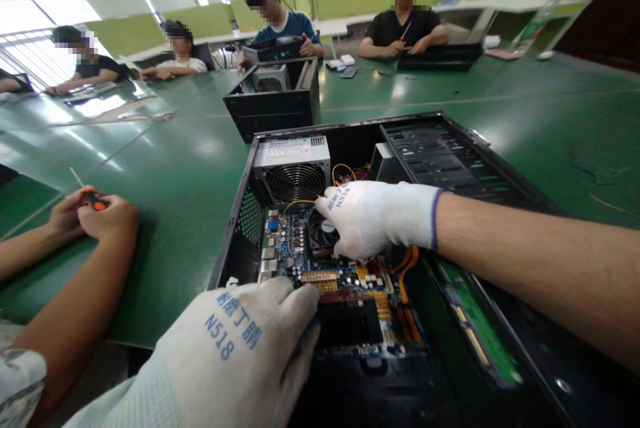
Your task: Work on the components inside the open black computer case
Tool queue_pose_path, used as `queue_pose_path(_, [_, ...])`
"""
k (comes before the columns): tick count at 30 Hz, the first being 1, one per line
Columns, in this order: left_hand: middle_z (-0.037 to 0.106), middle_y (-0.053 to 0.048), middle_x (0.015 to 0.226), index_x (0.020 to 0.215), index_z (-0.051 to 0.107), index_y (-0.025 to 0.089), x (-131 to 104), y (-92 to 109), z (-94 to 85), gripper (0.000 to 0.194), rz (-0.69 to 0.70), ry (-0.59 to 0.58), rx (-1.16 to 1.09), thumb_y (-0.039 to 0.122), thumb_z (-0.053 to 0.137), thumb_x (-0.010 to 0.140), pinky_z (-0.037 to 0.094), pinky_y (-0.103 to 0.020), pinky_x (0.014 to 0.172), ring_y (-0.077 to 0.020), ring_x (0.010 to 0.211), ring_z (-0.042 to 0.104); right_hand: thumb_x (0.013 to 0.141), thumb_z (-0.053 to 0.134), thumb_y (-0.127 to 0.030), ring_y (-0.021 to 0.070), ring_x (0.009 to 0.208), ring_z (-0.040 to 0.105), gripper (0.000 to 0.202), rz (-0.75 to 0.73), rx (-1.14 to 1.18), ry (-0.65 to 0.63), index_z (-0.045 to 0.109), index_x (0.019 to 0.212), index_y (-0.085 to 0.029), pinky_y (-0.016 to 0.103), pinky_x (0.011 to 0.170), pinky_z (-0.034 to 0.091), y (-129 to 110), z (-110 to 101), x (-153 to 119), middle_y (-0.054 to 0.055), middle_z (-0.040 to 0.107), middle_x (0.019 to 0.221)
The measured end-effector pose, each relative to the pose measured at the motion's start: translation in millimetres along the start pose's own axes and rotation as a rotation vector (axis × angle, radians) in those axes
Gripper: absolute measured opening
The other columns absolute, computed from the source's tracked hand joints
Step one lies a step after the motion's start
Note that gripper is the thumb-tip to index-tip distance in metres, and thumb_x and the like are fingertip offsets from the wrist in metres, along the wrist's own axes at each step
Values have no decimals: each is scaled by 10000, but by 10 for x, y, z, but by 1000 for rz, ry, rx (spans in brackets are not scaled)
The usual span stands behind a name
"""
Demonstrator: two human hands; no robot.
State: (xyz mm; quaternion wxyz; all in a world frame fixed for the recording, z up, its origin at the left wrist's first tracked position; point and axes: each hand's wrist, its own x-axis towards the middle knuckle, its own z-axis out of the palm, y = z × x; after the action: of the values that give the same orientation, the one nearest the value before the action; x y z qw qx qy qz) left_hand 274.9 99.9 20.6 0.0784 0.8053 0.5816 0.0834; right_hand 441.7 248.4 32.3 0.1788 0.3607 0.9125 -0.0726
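Note:
An open black computer case point(235, 215) lies on the table in front of me, with a blue motherboard point(300, 261) inside. My right hand point(375, 218), in a white work glove, reaches in from the right. Its fingers and thumb close around the edge of the CPU fan point(316, 231). My gloved left hand point(250, 341) is at the case's near left side, beside the graphics card point(350, 321). Its fingers are curled together; a bit of blue shows by them, but I cannot make out what they hold. The power supply point(295, 171) sits at the back left of the case.
Orange cables point(407, 275) run at the motherboard's right. At left, a co-worker's hands point(107, 215) hold a screwdriver point(93, 200). Another open case point(273, 105) stands behind mine on the green table point(175, 215). Several people sit across the table.

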Motion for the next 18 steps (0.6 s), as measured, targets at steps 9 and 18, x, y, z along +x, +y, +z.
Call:
queue_pose_path(9, [735,16,945,1160,672,358,16,52,-51,279,52,-114,67,369,479,958,560,-269,681,-167,773,719,703,730,-324,338,914,693,290,136,-61,63,763,970,-216,448,755,532,155,-139,-114,121,744,939])
queue_pose_path(18, [731,59,900,1153,688,344,30,8,-52,344,78,-100,82,446,438,939,545,-227,667,-128,754,725,708,737,-342,357,882,688,317,158,-111,98,756,991,-201,490,751,520,184,-174,-199,147,739,967])
